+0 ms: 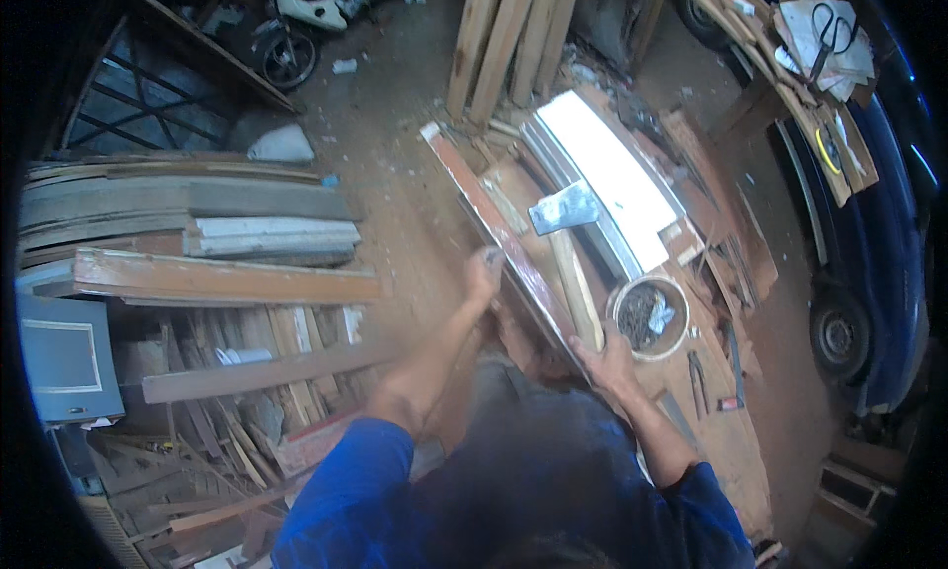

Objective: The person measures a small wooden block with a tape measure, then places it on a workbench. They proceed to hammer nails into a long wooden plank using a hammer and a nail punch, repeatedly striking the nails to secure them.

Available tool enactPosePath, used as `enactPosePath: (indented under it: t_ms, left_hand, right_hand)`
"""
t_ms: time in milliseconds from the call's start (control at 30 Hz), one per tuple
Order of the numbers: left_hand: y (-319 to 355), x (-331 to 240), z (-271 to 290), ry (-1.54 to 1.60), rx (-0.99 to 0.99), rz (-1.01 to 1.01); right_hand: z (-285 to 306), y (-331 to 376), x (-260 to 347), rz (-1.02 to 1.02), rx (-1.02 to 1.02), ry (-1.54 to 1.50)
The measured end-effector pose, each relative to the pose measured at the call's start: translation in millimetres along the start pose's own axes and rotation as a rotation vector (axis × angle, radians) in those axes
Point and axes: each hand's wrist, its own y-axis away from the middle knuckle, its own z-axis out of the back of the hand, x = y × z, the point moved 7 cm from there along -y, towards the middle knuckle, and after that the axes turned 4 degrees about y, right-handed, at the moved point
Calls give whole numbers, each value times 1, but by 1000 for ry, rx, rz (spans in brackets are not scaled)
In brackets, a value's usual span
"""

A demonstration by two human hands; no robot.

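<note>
A long brown wooden plank (504, 235) with pale, worn edges slants across the middle, its near end close to my body. My left hand (483, 276) is closed on its left edge, about midway along. My right hand (609, 362) is closed around its near end, thumb on top. Just right of the plank lies a hatchet with a broad grey metal head (566, 207) and a pale wooden handle (576, 283). The handle's end reaches my right hand; whether the fingers also touch it, I cannot tell. A round tub (615, 317) of nails stands beside that hand.
The wooden workbench (726, 431) carries a white-topped board (607, 169) and pliers (698, 383). Stacked planks (227, 273) and scrap wood lie left. Upright timbers (504, 50) stand ahead. Scissors (831, 40) rest on a shelf at right, near a blue car (874, 292).
</note>
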Motion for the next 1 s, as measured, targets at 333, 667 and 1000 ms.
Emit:
enactPosePath:
  t_ms: [333,667,1000]
  left_hand:
    - [-10,-8,-13,-178,-33,3]
    - [3,14,-10,-140,-94,6]
    - [35,47,19,32,-145,132]
  right_hand:
    - [-19,-36,23,-73,30,-391]
    - [-37,-42,40,71,-19,-48]
    - [-99,-98,37,157,-42,226]
